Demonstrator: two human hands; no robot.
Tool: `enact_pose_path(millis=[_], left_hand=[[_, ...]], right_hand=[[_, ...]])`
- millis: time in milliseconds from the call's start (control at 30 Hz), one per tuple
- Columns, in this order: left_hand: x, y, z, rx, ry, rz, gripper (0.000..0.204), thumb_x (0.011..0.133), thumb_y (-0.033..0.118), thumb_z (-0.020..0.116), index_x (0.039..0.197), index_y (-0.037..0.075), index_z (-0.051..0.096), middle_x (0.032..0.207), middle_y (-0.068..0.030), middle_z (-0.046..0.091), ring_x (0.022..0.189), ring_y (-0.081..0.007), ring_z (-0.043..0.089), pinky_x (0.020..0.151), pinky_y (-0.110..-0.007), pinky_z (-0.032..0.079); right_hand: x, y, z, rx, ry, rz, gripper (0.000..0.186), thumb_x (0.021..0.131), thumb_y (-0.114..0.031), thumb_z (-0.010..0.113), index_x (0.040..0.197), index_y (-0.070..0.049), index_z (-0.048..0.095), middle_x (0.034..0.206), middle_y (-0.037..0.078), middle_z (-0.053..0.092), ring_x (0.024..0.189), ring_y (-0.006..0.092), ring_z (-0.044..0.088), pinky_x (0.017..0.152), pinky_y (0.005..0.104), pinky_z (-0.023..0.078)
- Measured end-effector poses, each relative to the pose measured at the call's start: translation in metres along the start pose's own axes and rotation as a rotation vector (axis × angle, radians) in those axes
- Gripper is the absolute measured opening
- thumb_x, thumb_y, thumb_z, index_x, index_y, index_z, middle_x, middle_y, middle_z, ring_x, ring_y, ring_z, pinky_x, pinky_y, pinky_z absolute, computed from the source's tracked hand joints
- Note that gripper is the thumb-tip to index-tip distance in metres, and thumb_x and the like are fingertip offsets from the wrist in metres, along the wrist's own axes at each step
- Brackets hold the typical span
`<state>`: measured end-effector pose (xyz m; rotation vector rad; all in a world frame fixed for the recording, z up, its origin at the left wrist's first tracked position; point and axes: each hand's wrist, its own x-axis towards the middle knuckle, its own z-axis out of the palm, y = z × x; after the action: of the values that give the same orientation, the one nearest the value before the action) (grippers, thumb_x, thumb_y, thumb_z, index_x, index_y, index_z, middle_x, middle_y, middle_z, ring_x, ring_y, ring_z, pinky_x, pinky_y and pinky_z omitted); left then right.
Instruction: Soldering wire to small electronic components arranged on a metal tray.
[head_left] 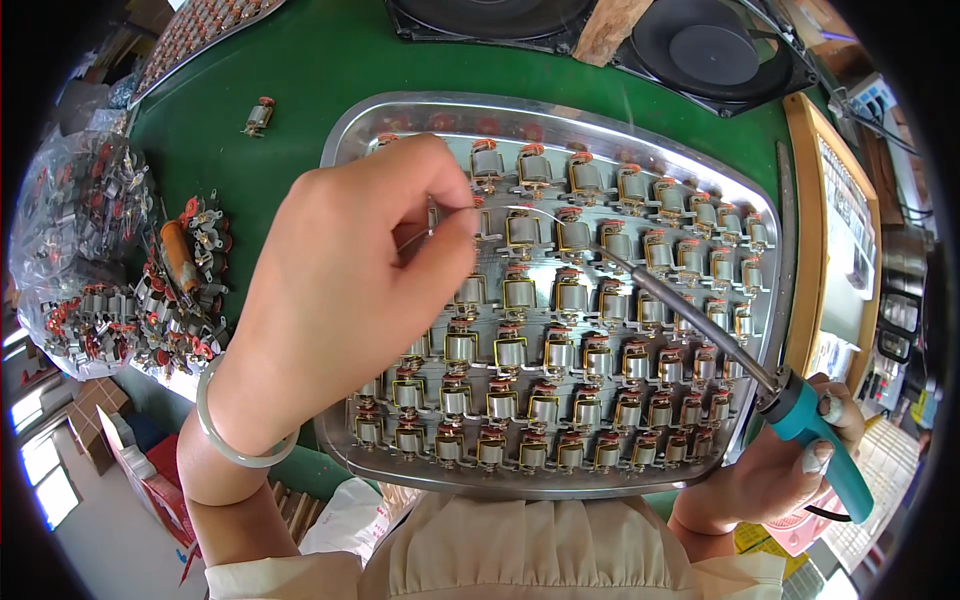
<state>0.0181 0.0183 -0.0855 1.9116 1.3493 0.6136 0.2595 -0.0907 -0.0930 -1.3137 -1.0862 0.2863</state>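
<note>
While motors crowd the tray (560, 112) edge to edge, green mat (300, 90) lies open.

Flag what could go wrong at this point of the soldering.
1. The left hand pinches thin solder wire close to where the soldering iron tip reaches, so a fingertip burn seems possible.
2. The small motors sit tightly packed on the metal tray; the iron's long shaft could brush neighbours.
3. The left hand hides part of the tray.
</note>
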Motion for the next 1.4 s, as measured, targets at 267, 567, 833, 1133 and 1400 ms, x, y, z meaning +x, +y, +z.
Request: enact_pose_path(millis=[267, 567, 833, 1133, 1400], left_hand=[[-0.007, -0.014, -0.013, 0.069, 0.165, 0.045, 0.004, 0.068, 0.000, 0.050, 0.068, 0.001, 0.046, 0.047, -0.0015, 0.037, 0.039, -0.0051, 0.030, 0.038, -0.020, 0.023], [-0.013, -0.017, -0.015, -0.022, 0.182, 0.060, 0.007, 0.067, -0.003, 0.050, 0.066, 0.001, 0.045, 0.045, 0.0013, 0.035, 0.040, -0.0038, 0.028, 0.038, -0.020, 0.023], [-0.016, -0.026, -0.018, -0.043, 0.219, -0.004, 0.007, 0.069, 0.002, 0.056, 0.068, 0.002, 0.049, 0.045, 0.0017, 0.034, 0.040, -0.0040, 0.027, 0.038, -0.020, 0.021], [-0.016, -0.027, -0.017, -0.052, 0.254, 0.004, 0.005, 0.067, 0.000, 0.054, 0.068, 0.002, 0.050, 0.045, 0.0030, 0.034, 0.041, -0.0021, 0.027, 0.038, -0.019, 0.020], [-0.016, -0.029, -0.017, -0.157, 0.248, 0.000, 0.006, 0.066, -0.001, 0.053, 0.067, 0.002, 0.048, 0.045, 0.0039, 0.034, 0.041, -0.0006, 0.026, 0.038, -0.017, 0.020]], right_hand=[[-0.001, -0.002, 0.001, -0.038, -0.071, -0.050, 0.037, 0.073, -0.036, 0.057, 0.084, -0.002, 0.047, 0.073, 0.008, 0.044, 0.062, 0.0165, 0.043, 0.052, 0.0250, 0.036], [0.004, -0.008, 0.006, -0.026, -0.067, -0.094, 0.036, 0.074, -0.032, 0.054, 0.084, 0.001, 0.047, 0.070, 0.009, 0.044, 0.059, 0.0164, 0.039, 0.053, 0.0256, 0.032], [0.007, -0.001, 0.007, -0.008, 0.022, -0.123, 0.030, 0.074, -0.023, 0.042, 0.080, 0.007, 0.043, 0.064, 0.011, 0.039, 0.056, 0.0171, 0.036, 0.052, 0.0277, 0.031], [0.006, -0.004, 0.016, -0.040, 0.053, -0.099, 0.030, 0.073, -0.023, 0.044, 0.079, 0.007, 0.043, 0.064, 0.011, 0.038, 0.054, 0.0172, 0.036, 0.051, 0.0274, 0.033], [0.006, -0.002, 0.015, -0.035, 0.024, -0.093, 0.030, 0.072, -0.023, 0.044, 0.078, 0.007, 0.043, 0.061, 0.011, 0.038, 0.052, 0.0171, 0.036, 0.050, 0.0275, 0.032]])
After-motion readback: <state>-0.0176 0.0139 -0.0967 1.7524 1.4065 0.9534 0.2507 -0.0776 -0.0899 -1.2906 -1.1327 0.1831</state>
